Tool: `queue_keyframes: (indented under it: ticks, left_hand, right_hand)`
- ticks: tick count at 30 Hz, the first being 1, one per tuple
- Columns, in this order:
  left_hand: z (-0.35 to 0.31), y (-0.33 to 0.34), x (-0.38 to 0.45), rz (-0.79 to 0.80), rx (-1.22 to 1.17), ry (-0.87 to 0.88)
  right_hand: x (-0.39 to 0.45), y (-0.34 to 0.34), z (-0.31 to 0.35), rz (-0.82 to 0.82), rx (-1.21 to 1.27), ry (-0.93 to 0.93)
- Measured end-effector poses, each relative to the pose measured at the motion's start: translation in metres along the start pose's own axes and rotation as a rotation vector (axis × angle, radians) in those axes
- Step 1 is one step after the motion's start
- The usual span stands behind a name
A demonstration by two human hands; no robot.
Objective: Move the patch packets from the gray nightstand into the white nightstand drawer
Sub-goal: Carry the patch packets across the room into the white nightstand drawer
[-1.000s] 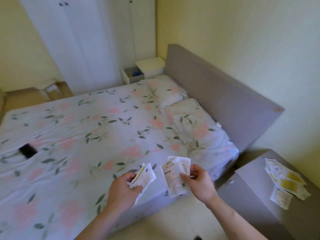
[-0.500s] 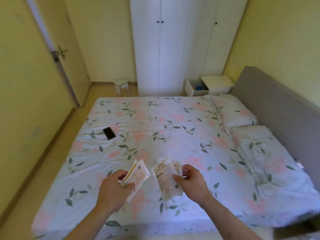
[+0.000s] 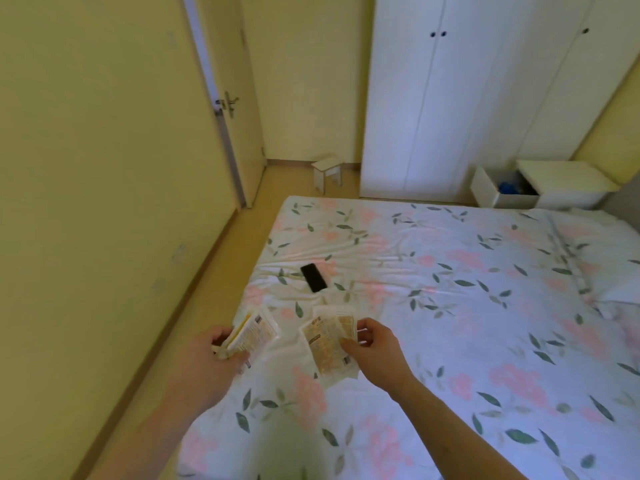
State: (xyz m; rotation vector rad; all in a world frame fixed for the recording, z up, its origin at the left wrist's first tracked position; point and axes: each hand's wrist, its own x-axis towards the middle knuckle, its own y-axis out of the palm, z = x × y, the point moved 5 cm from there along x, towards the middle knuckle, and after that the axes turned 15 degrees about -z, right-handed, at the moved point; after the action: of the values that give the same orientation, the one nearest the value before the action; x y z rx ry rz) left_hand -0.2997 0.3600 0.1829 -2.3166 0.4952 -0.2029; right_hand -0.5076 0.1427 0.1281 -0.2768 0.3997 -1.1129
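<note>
Packets are in hand, both batches. Left hand (image 3: pixel 211 358) grips a small sheaf of patch packets (image 3: pixel 254 332), fingers curled round the lower end. Right hand (image 3: pixel 375 351) pinches a second batch of packets (image 3: pixel 329 344) by the right edge, thumb on the printed face. Hands are apart, each clamped on its own batch, held over the near corner of the bed (image 3: pixel 450 306).

Landmark = bed. A black phone (image 3: pixel 314 277) lies on the sheet just beyond the packets. White nightstand (image 3: pixel 568 183) sits past the far right corner of the bed, by the headboard end. Its drawer (image 3: pixel 498 190) is pulled out to the left, something blue inside. White wardrobe (image 3: pixel 467 91) stands behind the far edge of the bed. Small stool (image 3: pixel 327 171) on the floor past the far left corner, door (image 3: pixel 242 109) further left. Gray nightstand not in view.

Step, as I read it: carry leg, pickup done, drop not yet. Target is well apart from the hands, across the bed.

Next move calls for walking round the foot of the bed along the left-side floor, keeping both grips closed so no packet slides out of a sheaf, then lowering the packets into the open drawer. Drawer is already open, so no free hand needed.
</note>
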Motion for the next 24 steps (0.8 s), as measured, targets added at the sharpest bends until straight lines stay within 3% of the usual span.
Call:
queue_keyframes:
  ticks: [7,19,24]
  left_hand:
    - [0.049,-0.062,0.109,-0.059,-0.066,-0.013]
    - [0.148,-0.148,0.290,0.124,-0.098,0.127]
    - [0.158,-0.167,0.357,0.186,-0.100,0.195]
  right_hand:
    - [0.032,0.117,0.077,0.036,-0.036,-0.072]
    - [0.031,0.306,0.151,-0.137,0.021,0.005]
    - [0.033,0.342,0.180,-0.228,0.024,0.039]
